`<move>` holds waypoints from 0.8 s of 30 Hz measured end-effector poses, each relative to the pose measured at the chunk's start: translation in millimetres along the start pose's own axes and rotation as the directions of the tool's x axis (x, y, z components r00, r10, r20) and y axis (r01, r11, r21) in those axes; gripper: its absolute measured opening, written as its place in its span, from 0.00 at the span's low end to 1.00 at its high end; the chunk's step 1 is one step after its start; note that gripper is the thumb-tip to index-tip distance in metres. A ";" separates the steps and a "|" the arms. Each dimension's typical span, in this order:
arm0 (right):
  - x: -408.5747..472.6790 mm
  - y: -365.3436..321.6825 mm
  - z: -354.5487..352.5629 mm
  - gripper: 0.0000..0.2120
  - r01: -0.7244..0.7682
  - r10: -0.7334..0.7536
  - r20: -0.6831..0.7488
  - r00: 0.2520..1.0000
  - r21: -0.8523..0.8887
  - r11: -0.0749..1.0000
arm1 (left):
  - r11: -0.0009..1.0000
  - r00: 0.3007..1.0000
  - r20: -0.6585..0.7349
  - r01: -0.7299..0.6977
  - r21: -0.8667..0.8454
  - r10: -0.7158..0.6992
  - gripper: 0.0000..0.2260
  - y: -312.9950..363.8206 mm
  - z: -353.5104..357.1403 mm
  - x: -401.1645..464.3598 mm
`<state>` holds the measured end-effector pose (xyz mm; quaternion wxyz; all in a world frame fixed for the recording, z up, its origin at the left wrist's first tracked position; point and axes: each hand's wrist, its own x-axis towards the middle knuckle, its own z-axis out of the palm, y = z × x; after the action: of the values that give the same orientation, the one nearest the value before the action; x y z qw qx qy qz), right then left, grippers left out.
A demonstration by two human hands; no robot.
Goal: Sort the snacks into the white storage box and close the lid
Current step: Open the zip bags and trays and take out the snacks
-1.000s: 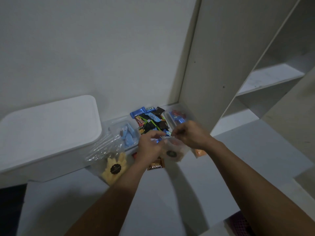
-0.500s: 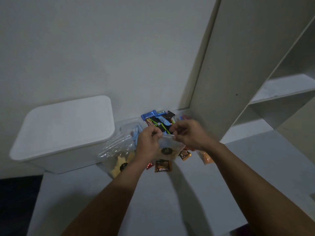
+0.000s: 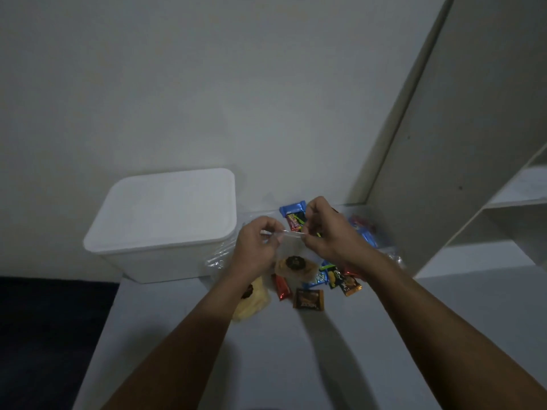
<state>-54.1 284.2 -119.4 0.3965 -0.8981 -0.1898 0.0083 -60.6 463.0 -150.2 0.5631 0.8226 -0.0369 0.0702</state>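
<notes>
Hands, two: left hand (image 3: 257, 247) and right hand (image 3: 328, 232), both raised above the white tabletop (image 3: 296, 365), each pinching one end of the top edge of a clear bag (image 3: 288, 253) between thumb and curled fingers; the bag hangs between them

Clear bag, one held: holds a tan cookie with a dark round centre (image 3: 293, 266)

Second cookie bag, one (image 3: 251, 300): pale yellow with a dark centre, lying on the tabletop under the left wrist, partly hidden by it

Small wrapped snacks lying loose just beyond the hands' near side, four counted: one red bar (image 3: 281, 287), one brown square packet (image 3: 308, 299), one blue packet (image 3: 318, 278), one dark-and-orange packet (image 3: 344, 281); a further red wrapper at the right wrist is mostly covered

Far pile of snacks (image 3: 296, 216) against the wall: a blue wrapper and a red-yellow one show above the hands; more blue and red wrappers (image 3: 365, 232) to the right, behind the right hand; exact count cannot be told, the hands block the middle

White storage box, one (image 3: 154, 261): stands on the left far corner of the tabletop, left of the snacks, near them, its lid (image 3: 165, 208) resting on top

Crumpled clear plastic (image 3: 219, 258): between box and left hand

Shelf unit (image 3: 473, 143): upright panel and open shelves on the right

Dark floor (image 3: 44, 335): near left
</notes>
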 end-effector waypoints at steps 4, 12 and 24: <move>8.6 -6.7 1.3 0.18 0.027 -0.027 0.021 0.999 0.024 0.999 | 1.000 1.000 -0.016 0.024 0.017 -0.024 0.05 -0.1 -10.9 -1.7; 11.6 -12.4 12.2 0.19 0.003 -0.004 0.006 1.000 0.074 0.997 | 0.998 0.996 -0.082 0.035 0.049 -0.031 0.02 -3.2 -14.9 -1.2; 13.8 -12.5 17.3 0.20 -0.047 0.054 -0.122 0.991 0.062 0.997 | 1.000 0.999 -0.030 0.015 -0.015 -0.015 0.01 0.6 -16.8 3.6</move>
<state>-48.4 308.9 -120.5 0.4337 -0.8893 -0.1418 -0.0315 -58.4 478.5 -143.1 0.5700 0.8176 -0.0226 0.0781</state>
